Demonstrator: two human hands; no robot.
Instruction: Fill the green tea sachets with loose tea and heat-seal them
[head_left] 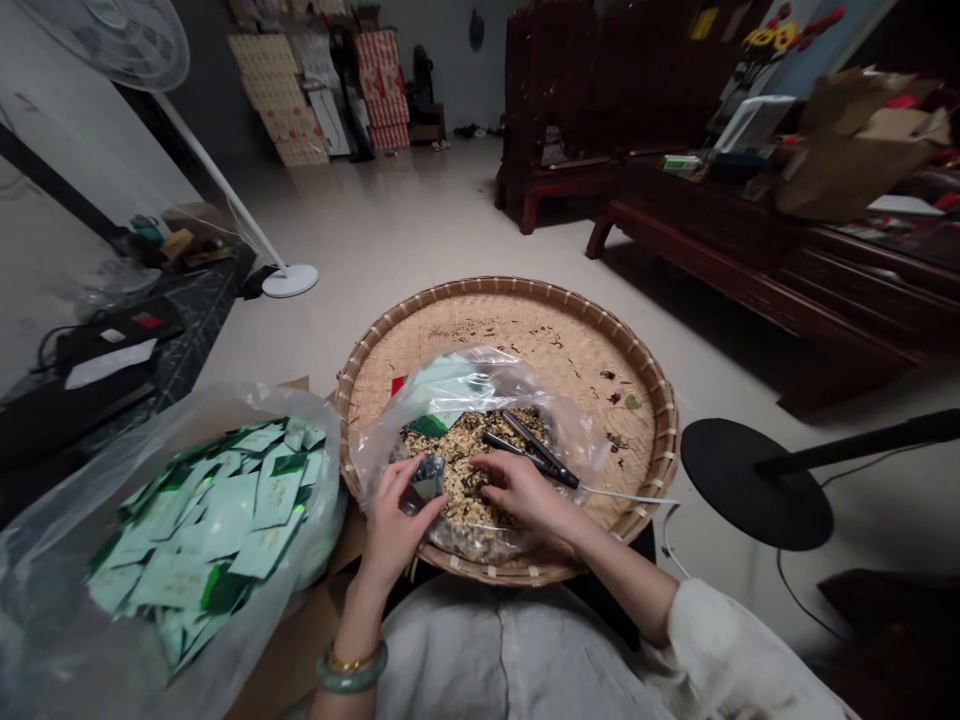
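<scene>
Left fingers (395, 478) pinch foil pouch (429, 478); right fingers (489, 464) rest open on dried tea (454, 478) in bamboo tray (510, 284)

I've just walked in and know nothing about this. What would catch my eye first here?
A large round woven bamboo tray fills the middle, holding a clear plastic bag of speckled dried herbal mix. Over it, the left hand holds a small foil pouch, beside the right hand. To the left lie pale green packets in another plastic bag.
</scene>
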